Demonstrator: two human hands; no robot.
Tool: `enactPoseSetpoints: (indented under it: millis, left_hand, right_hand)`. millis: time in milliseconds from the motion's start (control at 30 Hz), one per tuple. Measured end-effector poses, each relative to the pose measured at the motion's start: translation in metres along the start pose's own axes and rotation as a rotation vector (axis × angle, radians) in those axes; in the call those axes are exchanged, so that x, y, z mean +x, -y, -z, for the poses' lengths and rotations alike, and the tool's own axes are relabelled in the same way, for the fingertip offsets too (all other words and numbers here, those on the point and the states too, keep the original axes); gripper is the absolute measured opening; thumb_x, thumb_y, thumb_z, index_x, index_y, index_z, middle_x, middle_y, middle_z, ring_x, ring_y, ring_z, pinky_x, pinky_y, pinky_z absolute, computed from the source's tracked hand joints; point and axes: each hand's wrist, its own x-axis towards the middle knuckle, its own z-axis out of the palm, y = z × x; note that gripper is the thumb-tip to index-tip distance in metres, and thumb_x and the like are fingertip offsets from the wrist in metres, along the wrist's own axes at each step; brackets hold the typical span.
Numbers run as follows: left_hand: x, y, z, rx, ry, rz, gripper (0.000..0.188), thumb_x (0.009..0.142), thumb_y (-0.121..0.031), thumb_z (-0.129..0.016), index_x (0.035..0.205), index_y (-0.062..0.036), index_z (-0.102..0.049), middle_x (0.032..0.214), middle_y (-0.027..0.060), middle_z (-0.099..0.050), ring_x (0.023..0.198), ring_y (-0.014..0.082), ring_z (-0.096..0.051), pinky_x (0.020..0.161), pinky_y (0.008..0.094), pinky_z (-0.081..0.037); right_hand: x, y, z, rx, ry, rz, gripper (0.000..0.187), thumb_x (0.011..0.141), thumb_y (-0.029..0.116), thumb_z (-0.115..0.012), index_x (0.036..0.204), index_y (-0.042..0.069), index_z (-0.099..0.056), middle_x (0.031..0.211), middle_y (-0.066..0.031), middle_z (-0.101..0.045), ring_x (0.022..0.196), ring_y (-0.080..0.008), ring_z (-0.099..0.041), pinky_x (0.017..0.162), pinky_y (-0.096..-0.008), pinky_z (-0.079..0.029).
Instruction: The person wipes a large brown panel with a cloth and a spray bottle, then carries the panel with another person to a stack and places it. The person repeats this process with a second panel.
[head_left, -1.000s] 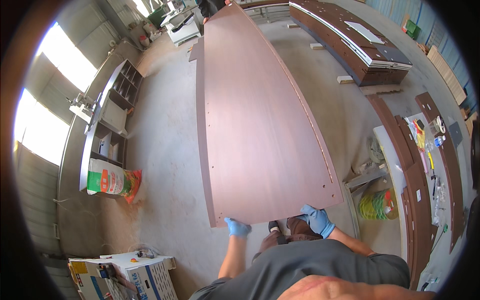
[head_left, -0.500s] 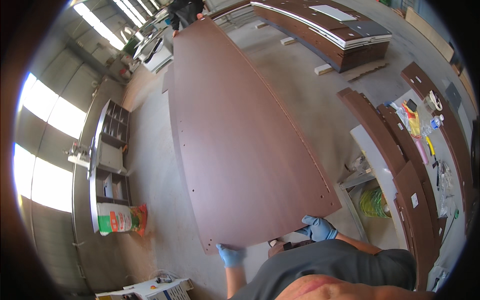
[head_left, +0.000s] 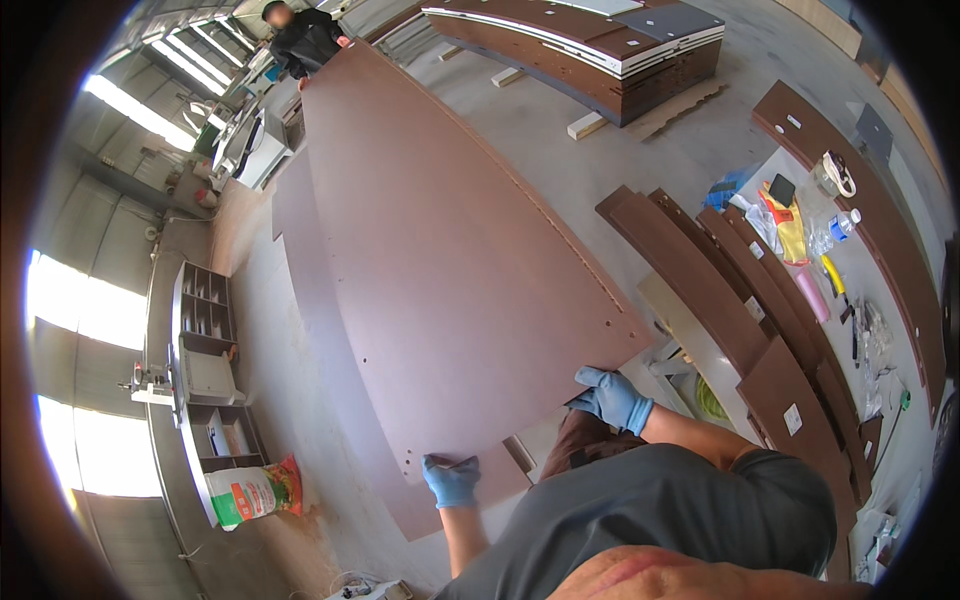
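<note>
A long brown panel (head_left: 470,260) with small holes near its edges stretches from my body to the far upper left. My left hand (head_left: 452,482), in a blue glove, grips its near left corner, fingers beneath and thumb on top. At the near right corner my right hand (head_left: 615,400), also gloved in blue, is closed round the edge, with some fingers hidden. Another person (head_left: 308,42) in dark clothes holds the far end with both hands. Below the panel, a second brown panel (head_left: 318,290) shows along its left side and under the near edge.
To my right, brown boards (head_left: 700,280) lie on a table with gloves (head_left: 787,228), a plastic bottle (head_left: 845,224) and tools. A stack of panels (head_left: 640,75) rests on wooden blocks at the far right. A shelf unit (head_left: 205,345) and a printed sack (head_left: 250,492) stand left.
The panel and both my hands have shifted against the view. More of the lower panel shows at the left and near edge. The other person has come further into view.
</note>
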Motion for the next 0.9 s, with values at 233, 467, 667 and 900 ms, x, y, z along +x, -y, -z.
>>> enactPoseSetpoints:
  millis: [233,467,667,900]
  left_hand:
    - [0.082,0.003,-0.084,0.119,0.219,0.071,0.038,0.096,-0.038,-0.048,0.122,-0.0167,-0.065,0.122,0.0023,-0.068,0.116,0.0275,-0.061,0.099,0.0558,-0.05]
    - [0.211,-0.009,-0.195,1.367,0.66,-0.464,0.041,0.098,-0.037,-0.043,0.127,-0.0147,-0.061,0.13,0.0052,-0.063,0.118,0.0267,-0.056,0.1,0.053,-0.047]
    - [0.293,0.031,-0.291,1.549,0.755,-0.453,0.048,0.095,-0.042,-0.045,0.122,-0.0058,-0.062,0.129,0.0104,-0.063,0.116,0.0271,-0.056,0.099,0.0446,-0.046]
    - [0.38,0.07,-0.375,0.765,0.585,0.268,0.064,0.095,-0.05,-0.036,0.131,-0.0013,-0.055,0.136,0.0182,-0.057,0.117,0.0337,-0.054,0.098,0.0507,-0.047]
  right_hand:
    - [0.103,0.046,-0.007,0.099,-0.081,-0.155,0.046,0.097,0.016,-0.058,0.14,0.004,-0.048,0.134,-0.0153,-0.057,0.127,-0.0324,-0.055,0.112,-0.0501,-0.044]
    - [0.253,0.092,-0.039,0.172,-0.279,-0.18,0.041,0.096,0.021,-0.061,0.136,0.013,-0.054,0.135,-0.0105,-0.059,0.128,-0.028,-0.055,0.112,-0.0495,-0.043]
    - [0.358,0.176,-0.064,0.039,-0.482,0.081,0.046,0.093,0.027,-0.067,0.133,0.006,-0.057,0.133,-0.0145,-0.061,0.122,-0.0338,-0.059,0.108,-0.0518,-0.046]
    - [0.446,0.252,-0.063,-0.028,-0.543,0.103,0.05,0.093,0.032,-0.069,0.137,0.012,-0.056,0.129,-0.0089,-0.063,0.119,-0.0291,-0.061,0.104,-0.0502,-0.047]
